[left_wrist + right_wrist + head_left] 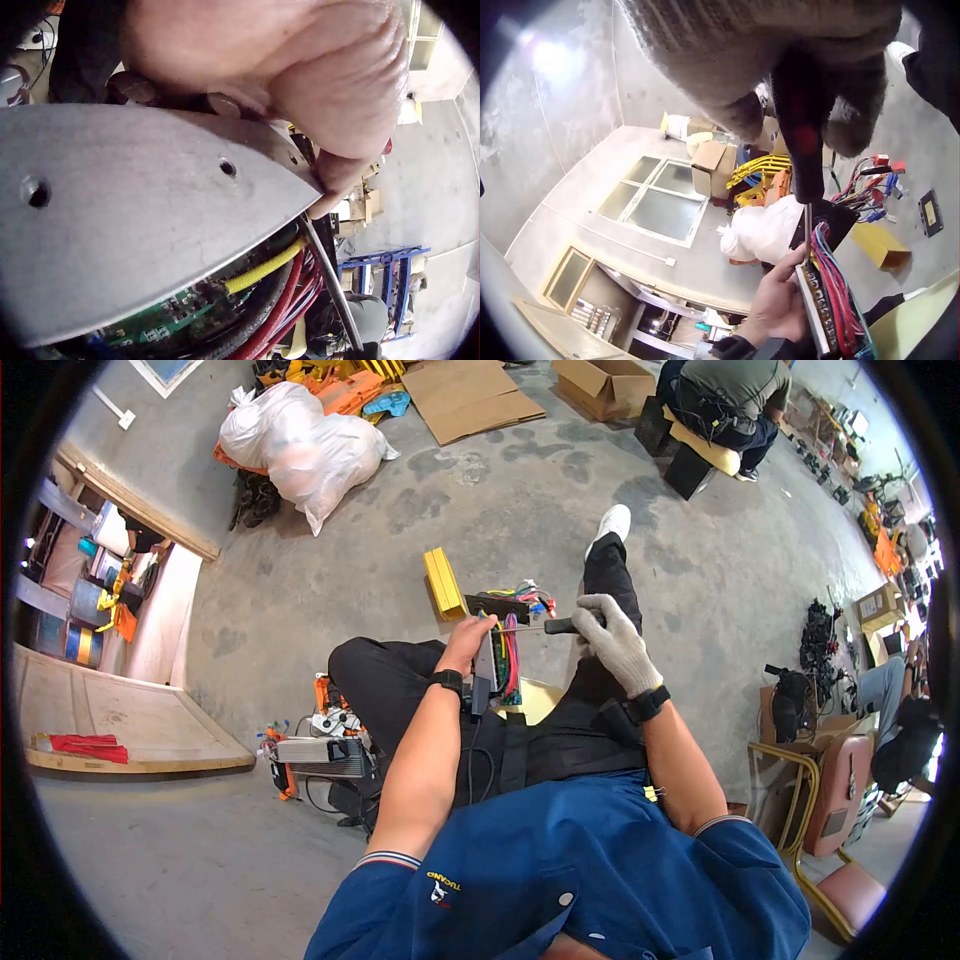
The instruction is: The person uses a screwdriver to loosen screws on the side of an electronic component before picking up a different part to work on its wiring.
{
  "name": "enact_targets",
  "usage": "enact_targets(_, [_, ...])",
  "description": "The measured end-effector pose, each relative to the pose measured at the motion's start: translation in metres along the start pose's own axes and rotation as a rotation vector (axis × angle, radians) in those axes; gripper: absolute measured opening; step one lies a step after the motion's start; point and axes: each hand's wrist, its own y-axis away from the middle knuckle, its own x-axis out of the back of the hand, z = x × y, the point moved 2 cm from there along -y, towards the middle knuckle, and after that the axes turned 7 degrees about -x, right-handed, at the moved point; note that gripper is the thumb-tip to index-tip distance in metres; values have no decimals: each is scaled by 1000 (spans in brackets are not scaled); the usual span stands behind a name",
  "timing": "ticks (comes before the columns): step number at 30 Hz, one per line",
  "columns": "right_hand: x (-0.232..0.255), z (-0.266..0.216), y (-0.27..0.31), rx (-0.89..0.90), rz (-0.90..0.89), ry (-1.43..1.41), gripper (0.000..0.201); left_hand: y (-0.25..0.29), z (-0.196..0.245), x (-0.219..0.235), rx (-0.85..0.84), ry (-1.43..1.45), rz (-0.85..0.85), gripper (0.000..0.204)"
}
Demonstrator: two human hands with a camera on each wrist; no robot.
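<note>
My bare left hand [465, 647] grips a grey metal housing [135, 202] over my lap, with the fingers at its far end. Along the housing's open side, a green circuit board [154, 330] shows with yellow, red and grey wires [289, 296]. In a knitted glove, my right hand [618, 647] holds a screwdriver by its black handle [801, 142]. The metal shaft [334, 281] runs across to the housing's end, its tip right beside my left fingertips. More loose wires with coloured connectors [877, 187] spread beyond the far end.
A yellow box-like piece [444, 582] stands on the concrete floor just past the housing. Left of my knee sits a metal device with orange parts [325, 755]. White bags [300, 450] and cardboard [470, 400] lie farther off. Another person [725, 405] sits at the upper right.
</note>
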Motion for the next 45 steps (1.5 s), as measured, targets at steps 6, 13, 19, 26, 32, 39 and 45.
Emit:
enact_targets(6, [3,18,-10,-48,-67,-46,29,-1,-1,1,-6,-25,2,25])
enact_targets(13, [-1,4,-3,-88,18,14,29,-4,-4,2,-19,-40,15,25])
enact_targets(19, [4,24,-13,-36,-72,-73,31,-5,-5,3,-21,-46,13,26])
enact_targets(26, [1,11,-4,-38,-9,-98,28,-2,-1,1,-11,-54,5,25])
enact_targets(32, [6,24,-10,-100,-89,-82,30,-6,-8,5,-29,-44,0,26])
enact_targets(39, [3,4,-2,-58,-38,-77,29,-3,-3,2,-6,-44,-3,27])
enact_targets(45, [7,20,-9,-66,-94,-103,35,-4,-4,4,-19,-68,5,28])
